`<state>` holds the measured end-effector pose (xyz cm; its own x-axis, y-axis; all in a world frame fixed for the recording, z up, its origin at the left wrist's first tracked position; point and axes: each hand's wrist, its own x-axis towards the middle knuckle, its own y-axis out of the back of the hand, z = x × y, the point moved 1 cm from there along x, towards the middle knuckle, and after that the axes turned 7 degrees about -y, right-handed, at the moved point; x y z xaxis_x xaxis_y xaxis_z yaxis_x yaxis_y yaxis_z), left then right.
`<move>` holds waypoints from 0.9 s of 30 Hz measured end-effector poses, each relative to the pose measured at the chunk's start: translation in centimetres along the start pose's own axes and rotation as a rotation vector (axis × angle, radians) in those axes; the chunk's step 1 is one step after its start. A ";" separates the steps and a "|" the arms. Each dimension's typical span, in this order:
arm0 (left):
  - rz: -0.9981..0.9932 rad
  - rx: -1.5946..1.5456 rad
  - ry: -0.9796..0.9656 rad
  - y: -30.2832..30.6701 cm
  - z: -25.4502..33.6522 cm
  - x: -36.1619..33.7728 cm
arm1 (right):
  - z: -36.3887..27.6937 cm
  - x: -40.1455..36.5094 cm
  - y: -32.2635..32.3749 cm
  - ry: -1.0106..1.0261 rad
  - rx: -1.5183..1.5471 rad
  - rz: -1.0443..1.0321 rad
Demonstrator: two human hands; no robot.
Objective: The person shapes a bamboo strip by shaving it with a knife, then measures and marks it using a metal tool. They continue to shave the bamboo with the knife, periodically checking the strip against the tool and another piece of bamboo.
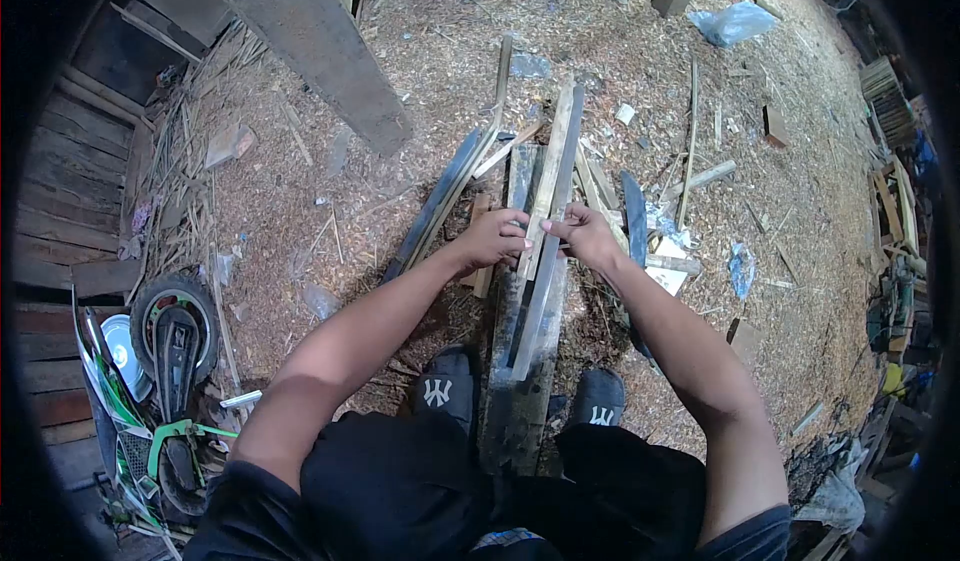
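Two long wooden strips lie side by side between my hands, pointing away from me. One is a pale wooden strip (547, 186); the other is a grey wooden strip (537, 311) along its right side. My left hand (492, 238) grips the pale strip from the left with curled fingers. From the right, my right hand (587, 237) pinches the strips with thumb and fingers, and some of its fingertips are hidden. Below them a dark, worn plank (498, 386) runs between my feet.
Wood shavings and scraps cover the ground. A thick slanted board (330, 61) stands at upper left, with a small green motorbike (165, 431) at lower left. Dark curved pieces (440, 196) flank the plank. A clear plastic bag (733, 23) lies at upper right.
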<state>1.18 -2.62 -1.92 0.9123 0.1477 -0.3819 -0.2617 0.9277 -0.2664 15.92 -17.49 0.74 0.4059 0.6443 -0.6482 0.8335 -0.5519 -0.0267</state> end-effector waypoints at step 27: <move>0.145 1.042 -0.080 1.3 2.8 -0.5 | -0.7 1.4 0.8 0.298 -0.719 0.220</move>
<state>1.22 -0.58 0.40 0.9220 0.2677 -0.2796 -0.0047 0.7300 0.6835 17.49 -16.64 0.36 0.5869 0.7306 -0.3491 0.7191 -0.2720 0.6395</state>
